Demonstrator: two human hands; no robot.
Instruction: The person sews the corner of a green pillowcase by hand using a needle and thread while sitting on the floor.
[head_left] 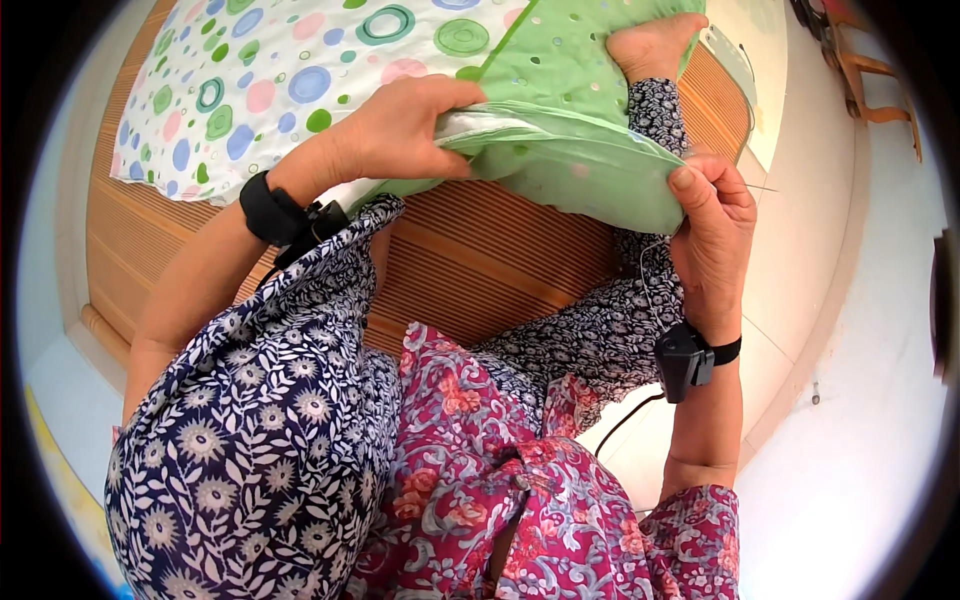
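A quilt cover [300, 80], white with coloured dots and circles and with a green section [560, 60], spreads across my lap and beyond. My left hand [405, 130] grips its folded edge, the thumb apart from the fingers, with white lining showing there. At the right end of the green edge [600, 180], my right hand [715, 215] pinches a thin needle [762, 188], whose point sticks out to the right. The fingertips also touch the cloth. A pale thread [643, 270] hangs below that hand in a loose curve. Part of the needle is hidden by the fingers.
Beneath the cover lies a brown striped mat [470, 260]. My bare foot [655, 45] rests beside the green cloth, and my bent knee [250, 430] rises at left. A wooden stool [870, 70] stands at the far right on the pale floor [790, 290].
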